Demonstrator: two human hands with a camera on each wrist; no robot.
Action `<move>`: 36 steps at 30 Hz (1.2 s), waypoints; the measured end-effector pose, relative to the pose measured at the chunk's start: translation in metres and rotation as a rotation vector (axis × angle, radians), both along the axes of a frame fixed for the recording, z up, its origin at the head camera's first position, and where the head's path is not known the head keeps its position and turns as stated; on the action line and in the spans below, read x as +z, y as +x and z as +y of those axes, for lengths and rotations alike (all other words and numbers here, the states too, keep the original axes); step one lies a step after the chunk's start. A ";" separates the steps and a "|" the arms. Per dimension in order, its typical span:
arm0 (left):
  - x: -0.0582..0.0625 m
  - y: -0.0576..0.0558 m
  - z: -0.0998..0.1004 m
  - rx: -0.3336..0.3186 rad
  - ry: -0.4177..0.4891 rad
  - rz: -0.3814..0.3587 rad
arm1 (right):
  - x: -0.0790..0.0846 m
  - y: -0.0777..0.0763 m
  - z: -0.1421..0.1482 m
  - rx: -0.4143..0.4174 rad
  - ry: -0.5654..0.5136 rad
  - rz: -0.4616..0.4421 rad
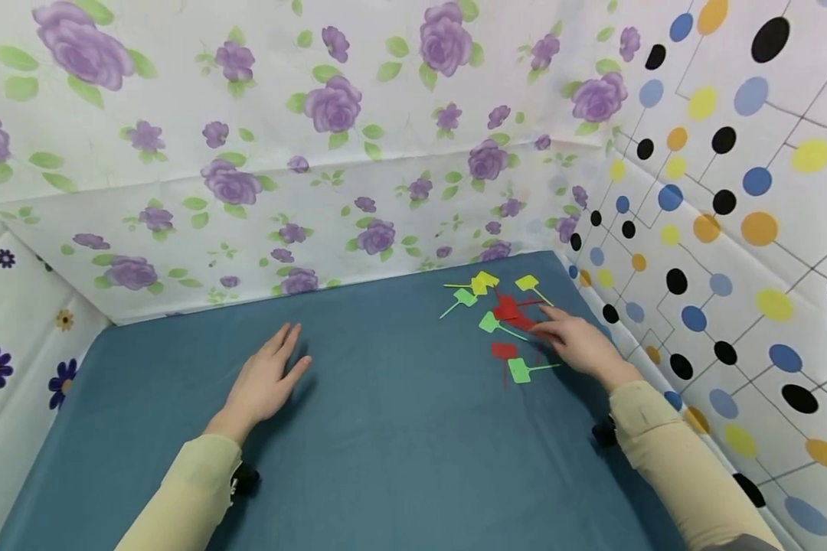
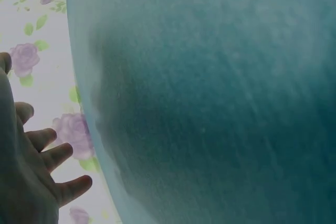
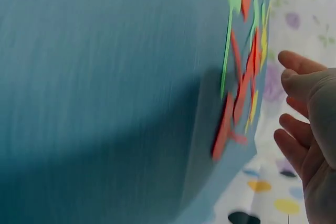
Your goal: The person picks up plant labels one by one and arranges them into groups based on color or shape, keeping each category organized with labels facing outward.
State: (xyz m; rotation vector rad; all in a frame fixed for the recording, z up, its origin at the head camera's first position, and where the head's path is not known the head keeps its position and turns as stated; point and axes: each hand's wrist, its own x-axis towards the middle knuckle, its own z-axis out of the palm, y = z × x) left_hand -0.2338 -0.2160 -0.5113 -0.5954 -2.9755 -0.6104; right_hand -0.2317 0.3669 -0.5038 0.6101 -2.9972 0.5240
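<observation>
Several small flat tags with thin tails, like cable tie labels, lie loosely grouped at the back right of the blue cloth in the head view. Among them are red tags (image 1: 504, 350), green tags (image 1: 519, 371) and yellow tags (image 1: 526, 283); some red ones overlap. My right hand (image 1: 586, 348) hovers over the right side of this group, fingers loosely bent. In the right wrist view that hand (image 3: 321, 114) holds nothing, and a red tag (image 3: 223, 127) lies nearest below it. Fingers spread, my left hand (image 1: 258, 386) hangs above the cloth, away from the tags, holding nothing.
Blue cloth (image 1: 386, 459) covers the table. A white sheet with purple flowers (image 1: 379, 237) rises behind it. On the right stands a dotted sheet (image 1: 717, 283), close to my right arm; a flowered sheet (image 1: 14, 367) borders the left.
</observation>
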 end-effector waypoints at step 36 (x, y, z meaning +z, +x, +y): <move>-0.007 0.019 -0.011 -0.079 -0.018 -0.120 | 0.006 -0.006 0.045 0.268 0.382 0.081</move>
